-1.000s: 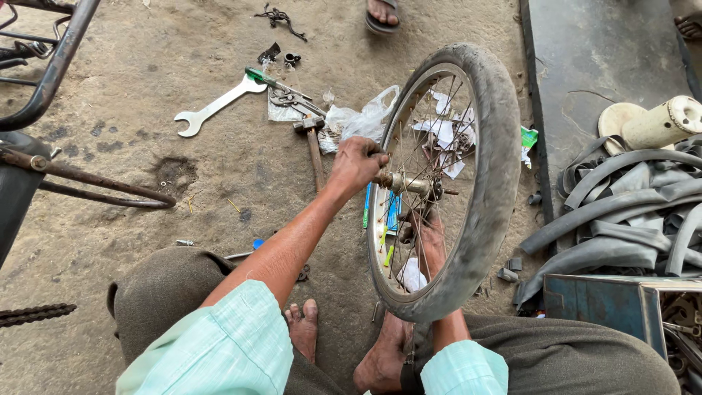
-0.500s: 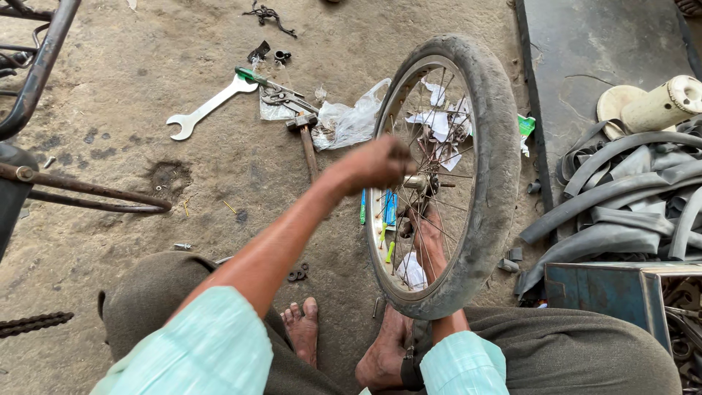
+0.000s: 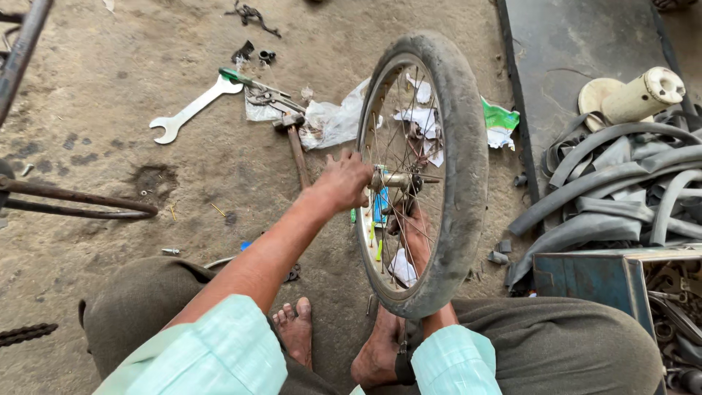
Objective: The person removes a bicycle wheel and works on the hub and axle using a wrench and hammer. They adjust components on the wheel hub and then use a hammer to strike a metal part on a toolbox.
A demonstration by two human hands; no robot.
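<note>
Left hand [image 3: 344,181] grips the metal hub axle [image 3: 391,180] of the upright grey-tyred spoked bicycle wheel [image 3: 428,172]. Right hand [image 3: 415,238] behind spokes, grip indeterminable. Blue metal box [image 3: 592,278] holds rusty parts.

Upright dusty bicycle wheel [image 3: 468,153], spoked

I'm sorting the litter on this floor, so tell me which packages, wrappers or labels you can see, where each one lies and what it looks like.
Green packet: on the ground right of the wheel, crumpled, green and white.
Clear plastic bag: left of the wheel beside the hammer, crumpled, whitish.
Blue packet: behind the spokes by the left hand, flat, blue.
Paper scraps: behind the spokes, white.
No signs or screens.
</note>
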